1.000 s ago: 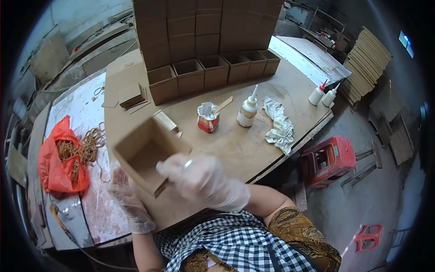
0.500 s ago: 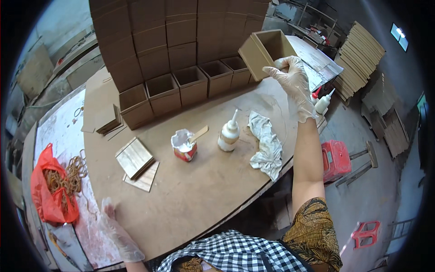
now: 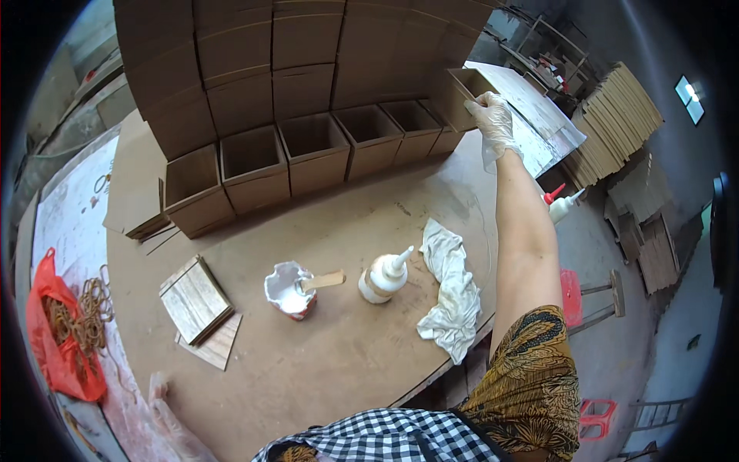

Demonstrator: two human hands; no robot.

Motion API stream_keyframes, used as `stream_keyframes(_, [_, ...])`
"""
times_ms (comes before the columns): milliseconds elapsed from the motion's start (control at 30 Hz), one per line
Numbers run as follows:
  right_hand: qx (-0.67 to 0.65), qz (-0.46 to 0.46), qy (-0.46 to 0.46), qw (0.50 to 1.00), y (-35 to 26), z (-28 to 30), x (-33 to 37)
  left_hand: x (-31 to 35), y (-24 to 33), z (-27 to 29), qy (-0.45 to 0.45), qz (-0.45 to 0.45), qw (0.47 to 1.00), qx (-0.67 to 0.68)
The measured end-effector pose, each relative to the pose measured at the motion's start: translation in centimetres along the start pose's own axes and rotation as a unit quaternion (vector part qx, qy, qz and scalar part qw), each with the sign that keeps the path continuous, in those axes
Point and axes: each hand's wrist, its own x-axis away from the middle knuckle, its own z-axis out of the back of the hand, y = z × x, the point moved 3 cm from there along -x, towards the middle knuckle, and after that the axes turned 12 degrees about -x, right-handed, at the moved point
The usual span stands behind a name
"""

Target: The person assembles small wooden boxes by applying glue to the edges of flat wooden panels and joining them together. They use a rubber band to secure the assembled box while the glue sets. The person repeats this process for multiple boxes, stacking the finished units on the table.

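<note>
My right hand [image 3: 493, 122], in a thin clear glove, reaches far out and pinches the rim of an open-topped brown box [image 3: 448, 98]. That box is tilted, at the right end of a row of similar open boxes [image 3: 262, 191]. Low at the left table edge is my left hand [image 3: 171, 420], also gloved. Its fingers look stretched out and it holds nothing; part of it is blurred. Between the hands stand a torn red-and-white tub [image 3: 279, 289] of white paste with a wooden stick [image 3: 325, 281] in it, and a white squeeze bottle [image 3: 383, 279].
Stacked brown boxes [image 3: 304, 100] form a wall behind the row. A crumpled white cloth [image 3: 450, 296] lies on the right. Thin wooden panels [image 3: 196, 300] are stacked at left, near a red plastic bag [image 3: 65, 346] with brown cord. More squeeze bottles [image 3: 564, 206] stand beyond my right forearm.
My right hand has carried the box away from me and lower, to the end of the row. The view has shifted, and my left hand now sits nearer the lower edge.
</note>
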Motion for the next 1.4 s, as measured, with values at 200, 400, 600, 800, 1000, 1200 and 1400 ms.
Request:
stream_keyframes(200, [0.012, 0.007, 0.03, 0.999, 1.4, -1.8, -1.7, -0.1, 2.7, -1.3, -0.038, 0.012, 0.998, -0.055])
stream_keyframes(400, [0.051, 0.037, 0.107, 0.992, 0.8, -3.7, -1.8, -0.2, 3.0, -2.1, -0.041, -0.008, 0.995, -0.089])
stream_keyframes(600, [0.084, 0.049, 0.144, 0.985, 0.3, -5.0, -1.8, -0.3, 3.4, -2.5, -0.044, -0.006, 0.993, -0.105])
stream_keyframes(800, [0.063, 0.051, 0.149, 0.985, 0.1, -4.8, -1.4, -0.4, 3.2, -2.7, -0.044, -0.001, 0.994, -0.096])
stream_keyframes(1000, [0.034, 0.037, 0.158, 0.986, 0.9, -4.5, -1.2, -0.6, 3.3, -2.9, -0.054, -0.011, 0.994, -0.093])
stream_keyframes(1200, [0.044, 0.021, 0.143, 0.988, 0.8, -6.2, -1.8, -0.4, 2.0, -2.4, -0.042, -0.004, 0.995, -0.089])
stream_keyframes(1400, [-0.098, 0.075, 0.014, 0.992, 9.4, -3.0, -5.7, -2.5, -1.4, -1.7, -0.058, -0.053, 0.992, -0.097])
